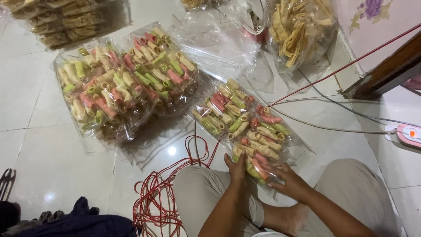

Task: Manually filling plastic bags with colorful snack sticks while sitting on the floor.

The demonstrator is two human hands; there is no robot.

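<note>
A clear plastic bag of pink, green and cream rolled crackers (pixel 254 131) lies on the white tiled floor in front of my knees. My left hand (pixel 237 169) presses against its near left corner, fingers closed around the edge. My right hand (pixel 291 181) grips the near right end of the same bag, fingers spread on the plastic. A second, similar bag (pixel 221 109) lies just behind it, touching it.
Two bigger bags of the same crackers (pixel 125 83) lie at the left. Bags of yellow stick snacks (pixel 300 30) stand at the back. Red string (pixel 162 193) coils by my left knee. White cables (pixel 333 127), a power strip (pixel 408 134) and a wooden door edge (pixel 386 72) sit right.
</note>
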